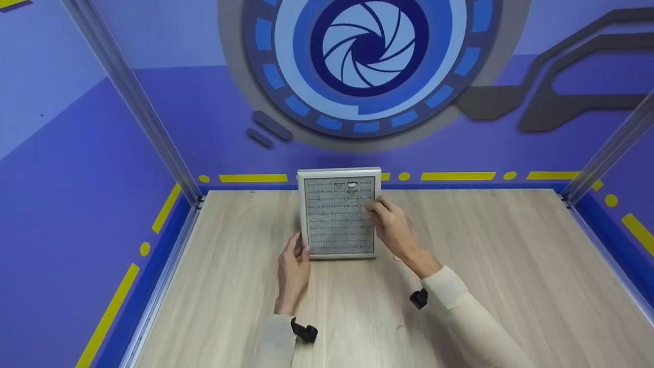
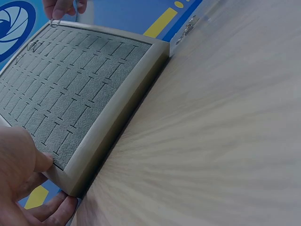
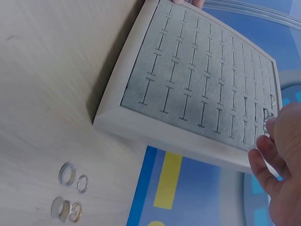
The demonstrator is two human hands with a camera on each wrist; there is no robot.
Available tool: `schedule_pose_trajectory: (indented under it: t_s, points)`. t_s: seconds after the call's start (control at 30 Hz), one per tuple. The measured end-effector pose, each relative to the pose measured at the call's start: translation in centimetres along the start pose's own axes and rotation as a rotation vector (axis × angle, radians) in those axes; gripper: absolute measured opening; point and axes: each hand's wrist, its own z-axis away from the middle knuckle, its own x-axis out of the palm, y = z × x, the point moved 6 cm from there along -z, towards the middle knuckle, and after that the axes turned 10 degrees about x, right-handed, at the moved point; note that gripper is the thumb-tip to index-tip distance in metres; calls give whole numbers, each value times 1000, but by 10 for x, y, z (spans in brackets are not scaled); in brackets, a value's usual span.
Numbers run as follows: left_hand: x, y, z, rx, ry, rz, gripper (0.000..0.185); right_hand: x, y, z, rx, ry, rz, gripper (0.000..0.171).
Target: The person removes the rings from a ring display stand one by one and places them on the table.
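Observation:
A grey slotted ring tray (image 1: 302,214) with a silver frame lies on the wooden table, near its far edge. My left hand (image 1: 294,266) grips its near left corner, thumb on the frame (image 2: 127,103) and fingers under it. My right hand (image 1: 380,209) hovers over the tray's right side and pinches a small silver ring (image 3: 266,125) above the slots. That ring (image 2: 55,22) also shows at the tray's far edge in the left wrist view. Another ring (image 1: 351,185) sits in a slot near the top row.
Several loose rings (image 3: 69,175) lie on the table (image 1: 511,266) beside the tray's right edge. Blue walls with yellow markings and metal posts (image 1: 133,102) enclose the table on three sides.

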Motion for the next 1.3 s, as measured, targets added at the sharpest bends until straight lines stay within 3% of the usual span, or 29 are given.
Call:
schedule_pose_trajectory:
  t_s: [0.33,0.83,1.3]
  points:
    - [-1,1,0,11,2,24,54,-11,4,12,-71,51,-57,14]
    - [0,-1,0,22,15,4,53,-22,31,46,18,-38,28,9]
    - [-1,-1,0,11,10,-14,54,-36,54,71,95,-23,77,18]
